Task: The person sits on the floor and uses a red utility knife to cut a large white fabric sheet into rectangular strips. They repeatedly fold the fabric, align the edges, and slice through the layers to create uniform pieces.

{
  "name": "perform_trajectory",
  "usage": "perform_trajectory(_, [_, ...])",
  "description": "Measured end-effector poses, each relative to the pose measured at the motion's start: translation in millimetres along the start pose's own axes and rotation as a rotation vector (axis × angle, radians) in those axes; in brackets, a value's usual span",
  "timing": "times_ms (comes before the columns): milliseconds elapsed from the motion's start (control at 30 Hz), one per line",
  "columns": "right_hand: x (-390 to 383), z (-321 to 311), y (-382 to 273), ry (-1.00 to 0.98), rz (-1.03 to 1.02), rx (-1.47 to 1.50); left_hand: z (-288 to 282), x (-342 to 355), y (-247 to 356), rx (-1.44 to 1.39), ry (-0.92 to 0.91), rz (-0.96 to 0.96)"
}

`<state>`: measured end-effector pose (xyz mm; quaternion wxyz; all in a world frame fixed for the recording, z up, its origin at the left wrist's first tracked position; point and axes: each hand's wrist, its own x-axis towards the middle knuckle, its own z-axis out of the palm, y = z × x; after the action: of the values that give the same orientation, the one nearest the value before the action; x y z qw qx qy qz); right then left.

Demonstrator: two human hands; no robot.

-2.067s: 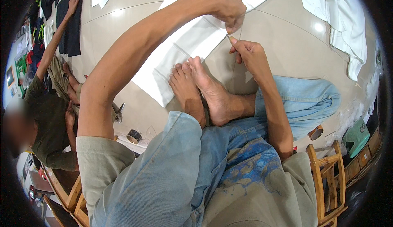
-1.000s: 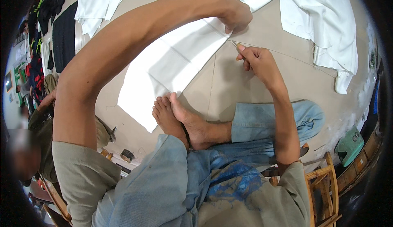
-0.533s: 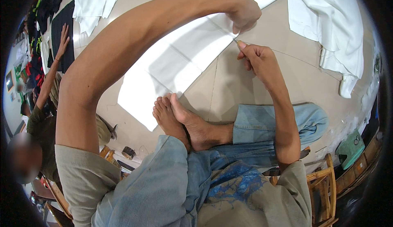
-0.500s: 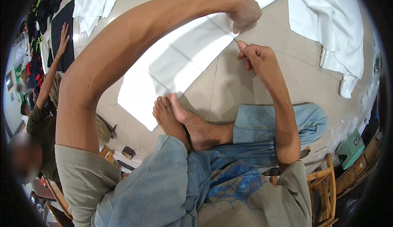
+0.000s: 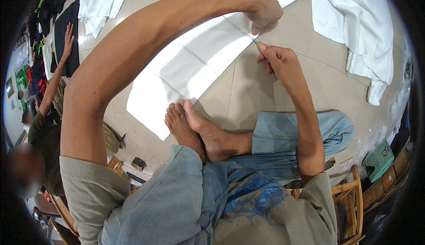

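The fingertips of the left hand (image 5: 266,16) are bunched and turned down onto the edge of a white cloth (image 5: 186,55); whether they pinch it or only press it flat, I cannot tell. Just below them, the right hand (image 5: 282,63) has thumb and fingers closed on a thin tool (image 5: 256,44), whose kind is too small to make out. Its tip points up and leftward, at the cloth's edge right beside the left fingertips; whether it touches is unclear.

The step in hand looks like close work with the tip at one spot on that edge, where one of the faint lines across the cloth comes out. I judge that the next move calls for a steady left hold, the edge lying flat, and a small, exact motion of the tip clear of the left fingertips.

Out from the fingers, the cloth lies on the tiled floor (image 5: 226,95), running down and left beneath the left forearm to the bare feet (image 5: 211,134), whose toes are at its border. Rightward of the fingers, well apart, lies a rumpled white fabric (image 5: 361,28). Far to their left, a co-worker's hand (image 5: 69,40) rests on a dark cloth (image 5: 67,23).
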<state>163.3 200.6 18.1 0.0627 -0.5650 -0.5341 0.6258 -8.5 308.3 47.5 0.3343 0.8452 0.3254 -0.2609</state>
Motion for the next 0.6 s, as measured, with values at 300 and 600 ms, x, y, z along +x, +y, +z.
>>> perform_trajectory(300, [-9.4,-15.1,-5.1,-0.02,0.058,-0.113,1.1,-7.5,-3.6,0.066,0.5,0.13])
perform_trajectory(600, [0.5,-82.6,-15.6,0.027,0.006,0.06,-44.3,25.9,-23.1,0.197,0.357,0.264])
